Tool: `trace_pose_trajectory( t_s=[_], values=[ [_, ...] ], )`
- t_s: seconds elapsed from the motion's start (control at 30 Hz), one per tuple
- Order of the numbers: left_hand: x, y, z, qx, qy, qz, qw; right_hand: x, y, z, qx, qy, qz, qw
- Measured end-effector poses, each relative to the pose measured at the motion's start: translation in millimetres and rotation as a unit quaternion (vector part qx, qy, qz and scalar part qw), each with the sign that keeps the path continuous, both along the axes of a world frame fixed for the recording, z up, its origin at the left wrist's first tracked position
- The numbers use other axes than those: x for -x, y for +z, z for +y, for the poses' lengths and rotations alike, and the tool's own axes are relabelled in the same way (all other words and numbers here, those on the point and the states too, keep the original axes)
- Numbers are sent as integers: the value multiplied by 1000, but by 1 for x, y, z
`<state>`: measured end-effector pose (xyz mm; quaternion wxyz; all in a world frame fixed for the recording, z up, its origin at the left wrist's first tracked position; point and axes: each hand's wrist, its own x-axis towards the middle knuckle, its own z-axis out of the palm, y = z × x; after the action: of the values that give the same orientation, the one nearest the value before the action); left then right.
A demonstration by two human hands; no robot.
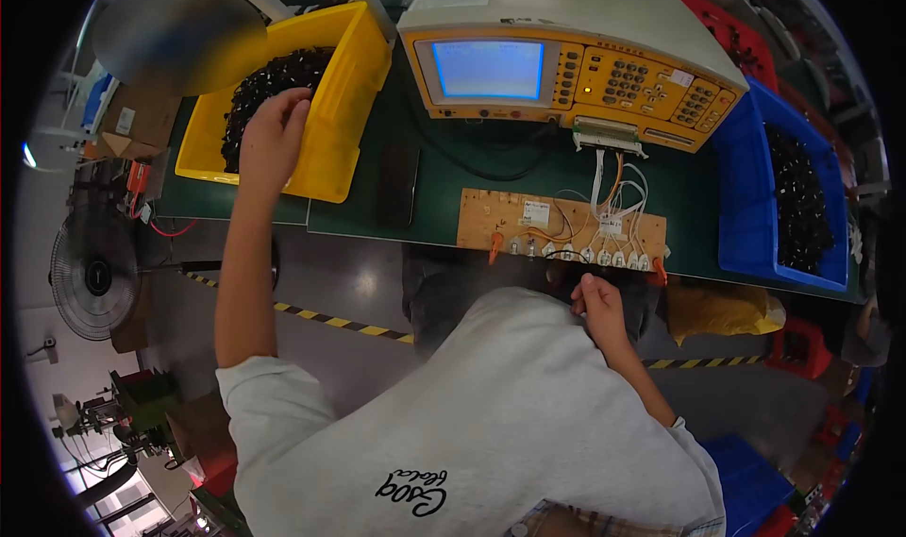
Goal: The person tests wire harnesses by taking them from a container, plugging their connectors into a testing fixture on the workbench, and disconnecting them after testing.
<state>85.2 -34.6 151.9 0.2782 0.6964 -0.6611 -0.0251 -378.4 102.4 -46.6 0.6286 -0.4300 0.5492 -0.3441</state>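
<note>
My left hand [272, 139] is over the yellow bin [342, 112], at the near side of a pile of small black parts [283, 75]. Its fingers are curled toward the thumb, and whatever they hold is hidden. Close below the front edge of a wooden test board [481, 218], my right hand [602, 312] has thumb and fingers pinched together. What lies between them is too small to name. A thin black wire [566, 254] arcs along the row of white connectors on the board, just above this hand.
A yellow-framed instrument [576, 65] with a lit screen stands behind the board, cabled to it. The blue bin [746, 188] of black parts is at right. A dark phone-like slab [399, 186] lies on the green table [453, 174]. A fan [97, 275] stands left; a blurred disc hangs upper left.
</note>
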Motion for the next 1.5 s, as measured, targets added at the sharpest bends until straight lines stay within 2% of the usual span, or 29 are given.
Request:
trace_pose_trajectory(
  t_s=[0.1, 0.13, 0.17, 0.2, 0.23, 0.27, 0.33, 0.37, 0.43, 0.5, 0.57, 0.6, 0.67, 0.7, 0.77, 0.8, 0.83, 0.87, 0.9, 0.97, 1.0, 1.03, 1.07, 1.13, 1.3, 1.37, 1.4, 1.47, 1.5],
  values=[
    [-96, -52, -51, -103, 17, -158, 982, 1, -1, -1, -10, -6, 12, 1000],
    [-119, -71, -63, -189, -1, -192, 963, 1, 1, 0, -7, -11, 14, 1000],
    [-148, -110, -71, -160, -16, -239, 958, 2, 2, 0, 2, -17, 19, 1000],
    [-146, -107, -78, -200, -33, -246, 948, 2, 2, 1, 1, -22, 26, 999],
    [-111, -78, -76, -232, 21, -230, 945, 3, 5, 3, 5, -28, 24, 999],
    [-93, -69, -69, -184, 17, -193, 964, 4, 7, 3, 4, -31, 22, 999],
    [-117, -95, -73, -160, -24, -194, 968, 6, 7, 5, 13, -43, 21, 999],
    [-108, -89, -72, -153, -34, -193, 968, 6, 6, 4, 12, -33, 17, 999],
    [-91, -62, -58, -122, 7, -159, 980, 5, 5, 1, 10, -17, 22, 1000],
    [-83, -52, -59, -140, 27, -187, 972, 1, 9, -2, 2, 8, 24, 1000],
    [-65, -40, -55, -53, 104, -174, 978, -3, 19, -8, -39, 40, -28, 998],
    [-56, -33, -52, -54, 105, -174, 978, -6, 23, -10, -40, 40, -27, 998],
    [-43, -21, -44, 159, 107, -15, 981, -10, 30, -12, -35, 55, -23, 998],
    [-44, -18, -40, 155, 103, -16, 982, -12, 33, -12, -39, 52, -24, 998],
    [-51, -19, -38, 245, 105, 64, 962, -15, 41, -10, 126, 69, 78, 987],
    [-73, -27, -41, 165, 121, 135, 969, -17, 53, -10, 117, 59, 77, 988],
    [-78, -29, -40, 152, 112, 134, 973, -18, 70, -11, 164, 48, 113, 979],
    [-78, -28, -40, 204, 117, 124, 964, -18, 80, -12, 212, 38, 151, 965],
    [-79, -29, -42, 258, 120, 115, 952, -19, 81, -13, 203, 28, 154, 967],
    [-78, -35, -41, 270, 128, 100, 949, -21, 79, -15, 220, 45, 213, 951],
    [-62, -26, -37, 280, 117, 38, 952, -20, 80, -17, 216, 34, 216, 952],
    [-52, -23, -35, 290, 105, -23, 951, -20, 80, -17, 205, 72, 232, 948],
    [-52, -26, -36, 289, 95, -19, 952, -20, 79, -16, 194, 110, 246, 943],
    [-59, -33, -40, 225, 80, -59, 969, -21, 75, -14, 197, 102, 245, 944],
    [-58, -33, -40, 211, 43, -71, 974, -15, 56, -9, 245, 98, 268, 926],
    [-54, -28, -37, 223, 65, -85, 969, -8, 62, -5, 209, 230, 328, 892],
    [-54, -26, -35, 220, 62, -84, 970, -4, 63, -1, 205, 228, 328, 893],
    [-55, -23, -33, 225, 76, -34, 971, 10, 67, 8, 228, 260, 237, 908],
    [-59, -25, -33, 224, 75, -31, 971, 20, 78, 4, 215, 218, 241, 921]
  ],
)
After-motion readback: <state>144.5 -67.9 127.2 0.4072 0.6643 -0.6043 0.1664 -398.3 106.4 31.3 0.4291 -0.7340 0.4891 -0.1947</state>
